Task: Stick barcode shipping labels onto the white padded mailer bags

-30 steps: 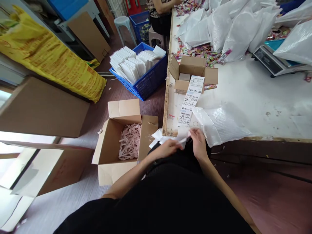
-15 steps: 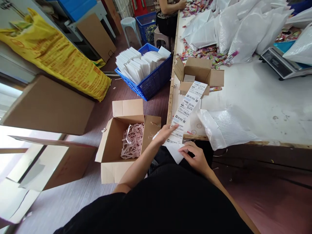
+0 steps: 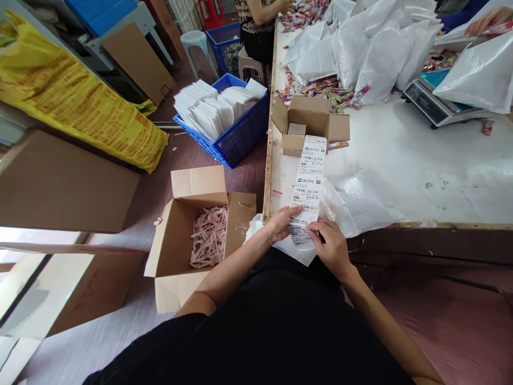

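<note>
label strip (image 3: 308,184) long axis runs away over table edge; left hand (image 3: 282,223), right hand (image 3: 331,246) pinch near end.

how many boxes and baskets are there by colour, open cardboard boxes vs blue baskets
Open cardboard boxes: 2 – the small box on the table feeding the label strip held by the left hand and right hand, and the floor box of paper shreds.
Blue baskets: 2 – the near basket of envelopes and the far basket.
Total: 4
</note>
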Demonstrator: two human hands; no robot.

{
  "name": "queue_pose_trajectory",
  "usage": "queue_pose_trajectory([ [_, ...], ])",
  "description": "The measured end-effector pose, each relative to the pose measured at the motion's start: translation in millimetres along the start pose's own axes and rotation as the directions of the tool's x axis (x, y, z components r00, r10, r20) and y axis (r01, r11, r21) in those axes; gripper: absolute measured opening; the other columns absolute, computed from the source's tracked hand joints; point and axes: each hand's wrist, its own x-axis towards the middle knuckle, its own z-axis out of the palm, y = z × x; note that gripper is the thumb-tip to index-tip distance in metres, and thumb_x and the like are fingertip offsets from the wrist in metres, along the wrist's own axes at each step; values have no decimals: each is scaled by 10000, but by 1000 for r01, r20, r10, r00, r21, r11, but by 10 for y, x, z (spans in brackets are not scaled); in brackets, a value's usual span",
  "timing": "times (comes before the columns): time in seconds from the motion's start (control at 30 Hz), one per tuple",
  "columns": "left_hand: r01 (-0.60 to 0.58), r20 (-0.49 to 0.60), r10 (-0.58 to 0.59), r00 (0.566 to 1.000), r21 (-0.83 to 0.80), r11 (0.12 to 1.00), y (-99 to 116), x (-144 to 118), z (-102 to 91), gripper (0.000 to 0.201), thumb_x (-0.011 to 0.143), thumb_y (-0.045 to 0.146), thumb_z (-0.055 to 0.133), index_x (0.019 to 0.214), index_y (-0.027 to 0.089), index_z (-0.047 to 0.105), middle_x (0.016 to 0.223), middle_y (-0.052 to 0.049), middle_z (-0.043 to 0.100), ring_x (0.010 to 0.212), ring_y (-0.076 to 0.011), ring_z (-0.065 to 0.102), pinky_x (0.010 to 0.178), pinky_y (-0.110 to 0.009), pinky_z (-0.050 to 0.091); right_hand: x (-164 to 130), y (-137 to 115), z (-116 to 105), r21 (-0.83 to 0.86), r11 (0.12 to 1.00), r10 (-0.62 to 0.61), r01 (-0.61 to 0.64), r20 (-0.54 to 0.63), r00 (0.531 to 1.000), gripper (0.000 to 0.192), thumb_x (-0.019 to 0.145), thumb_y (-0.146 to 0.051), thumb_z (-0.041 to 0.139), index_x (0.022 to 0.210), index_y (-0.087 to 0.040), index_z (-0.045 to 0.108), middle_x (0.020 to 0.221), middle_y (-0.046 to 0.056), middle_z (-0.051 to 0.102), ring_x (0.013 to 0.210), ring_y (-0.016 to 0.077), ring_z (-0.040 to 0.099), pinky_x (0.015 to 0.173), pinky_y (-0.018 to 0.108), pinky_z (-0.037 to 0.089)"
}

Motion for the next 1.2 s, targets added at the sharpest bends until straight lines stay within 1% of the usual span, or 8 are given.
queue_pose_trajectory([
  [0.17,-150,-399,67,915,-181,972,21,330,-246,314,981,256,479,1205,84,618,982,-152,764,1015,-260,728,919,-420,577,214,-109,-576,230,972,92,-47,-186,978,134,931,-340,583,837,-247,602,843,32,617,837,205,605,780,385,493],
  [0.3,-179,-489,91,868,-136,974,-32,422,-500,320,964,316,540,1151,74,635,972,-164,763,1008,-260,732,916,-402,578,664,337,-949,256,966,184,-35,-590,786,298,879,-495,611,828,-224,499,722,-19,492,649,146,486,672,314,437],
  [0.4,-98,-309,67,949,-88,991,-140,372,-568,391,882,405,669,1071,63,672,943,-190,765,977,-298,738,925,-449,572,772,906,-744,-116,925,334,-361,-200,921,289,825,-467,633,867,-187,575,852,74,599,805,219,554,795,403,469],
  [0.57,-100,-264,115,957,72,992,-247,273,-582,380,837,460,719,959,100,721,895,-156,778,971,-298,736,967,-457,545,343,1368,-191,-550,826,174,-123,41,984,497,958,-386,440,1379,-135,526,1449,196,502,1369,329,398,1134,537,282],
  [0.7,-81,-275,122,954,156,984,-241,280,-572,399,819,491,733,935,110,735,881,-144,782,974,-295,732,974,-452,537,175,1426,-170,-595,802,138,50,267,954,667,922,-542,498,1479,-177,453,1547,154,429,1461,347,301,1194,584,156],
  [0.8,-72,-259,122,958,194,978,-248,314,-557,431,814,519,728,933,105,733,871,-144,779,969,-293,730,964,-447,538,319,1626,-405,-634,763,318,-125,200,927,746,913,-662,440,1512,-220,404,1594,136,360,1483,365,257,1182,637,119],
  [1.0,-65,-291,141,946,253,965,-331,345,-596,384,822,492,718,844,109,715,853,-128,770,913,-269,723,930,-425,538,490,2115,-843,-471,388,787,-792,-278,551,1007,779,-787,522,1413,-8,459,1356,337,521,1264,460,488,1070,626,315],
  [1.2,-123,-244,191,951,268,955,-334,369,-583,386,796,513,737,856,132,714,851,-108,770,910,-262,715,929,-419,535,274,1957,-898,146,500,827,-854,-371,421,581,778,-522,711,1087,-34,643,986,173,679,926,292,625,855,421,505],
])
